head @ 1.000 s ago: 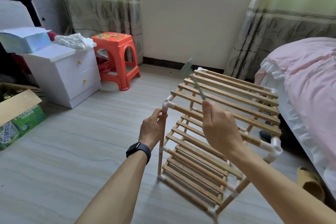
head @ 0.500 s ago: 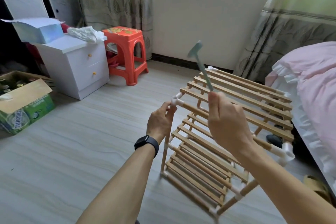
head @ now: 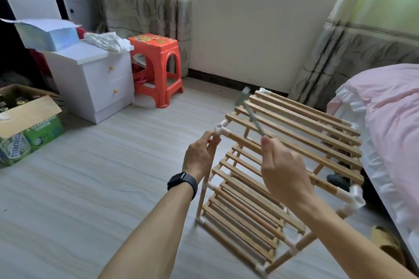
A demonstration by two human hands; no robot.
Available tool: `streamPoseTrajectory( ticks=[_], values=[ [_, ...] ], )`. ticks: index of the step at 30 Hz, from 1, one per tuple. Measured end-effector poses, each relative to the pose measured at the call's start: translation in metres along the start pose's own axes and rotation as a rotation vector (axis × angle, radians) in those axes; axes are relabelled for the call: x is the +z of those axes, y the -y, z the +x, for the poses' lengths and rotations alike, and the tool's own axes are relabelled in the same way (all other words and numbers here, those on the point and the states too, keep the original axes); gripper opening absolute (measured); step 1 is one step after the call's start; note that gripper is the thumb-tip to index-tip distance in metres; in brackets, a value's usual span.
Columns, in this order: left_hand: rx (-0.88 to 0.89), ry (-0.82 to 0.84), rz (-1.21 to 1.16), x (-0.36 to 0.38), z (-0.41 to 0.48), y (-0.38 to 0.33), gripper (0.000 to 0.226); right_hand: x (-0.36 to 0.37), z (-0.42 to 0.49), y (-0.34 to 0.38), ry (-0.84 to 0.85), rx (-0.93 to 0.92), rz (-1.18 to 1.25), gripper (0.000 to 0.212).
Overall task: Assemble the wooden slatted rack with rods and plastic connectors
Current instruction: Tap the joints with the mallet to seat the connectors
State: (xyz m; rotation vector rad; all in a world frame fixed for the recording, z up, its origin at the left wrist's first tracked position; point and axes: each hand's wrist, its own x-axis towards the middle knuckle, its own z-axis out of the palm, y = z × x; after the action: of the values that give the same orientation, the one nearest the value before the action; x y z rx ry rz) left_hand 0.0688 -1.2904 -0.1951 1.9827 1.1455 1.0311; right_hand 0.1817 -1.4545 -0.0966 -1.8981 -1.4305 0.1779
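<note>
Nearest to us, our left hand (head: 199, 156), with a black watch (head: 182, 183) on its wrist, has its fingers curled round the upright rod (head: 202, 199) at the rack's front left corner, just below the white connector (head: 221, 130) on top. Our right hand (head: 283, 170) is closed on the handle of a small hammer (head: 255, 120). The hammer slants up and away over the top slats, and its head is blurred.

The rack (head: 294, 133) stands on the pale floor (head: 113, 165) in front of us, with three slatted shelves joined by rods and white corner pieces. Its right end is just beside the pink bed (head: 385, 120).

Farther off to the left are an open cardboard box (head: 34, 124), a white cabinet (head: 99, 84) with two drawers and an orange stool (head: 156, 63). Behind them are curtains (head: 145, 7) and a cream wall (head: 249, 29).
</note>
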Motion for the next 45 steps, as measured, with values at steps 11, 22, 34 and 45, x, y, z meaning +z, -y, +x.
streamPoseTrajectory(
  ticks=[11, 22, 34, 45],
  values=[
    [0.003, -0.008, 0.017, 0.002, 0.0, 0.003, 0.046, 0.003, 0.01, 0.006, -0.112, -0.101, 0.131, 0.031],
    [0.02, -0.014, 0.053, 0.003, 0.0, 0.008, 0.043, 0.019, 0.033, 0.012, -0.026, 0.003, -0.062, 0.041],
    [0.024, -0.017, 0.039, 0.005, -0.002, 0.005, 0.042, -0.032, -0.021, -0.075, -0.382, 0.091, -0.406, 0.05],
    [0.061, -0.112, 0.133, 0.001, -0.018, 0.006, 0.041, -0.019, 0.061, -0.131, -0.447, 0.004, -0.417, 0.05]
  ],
)
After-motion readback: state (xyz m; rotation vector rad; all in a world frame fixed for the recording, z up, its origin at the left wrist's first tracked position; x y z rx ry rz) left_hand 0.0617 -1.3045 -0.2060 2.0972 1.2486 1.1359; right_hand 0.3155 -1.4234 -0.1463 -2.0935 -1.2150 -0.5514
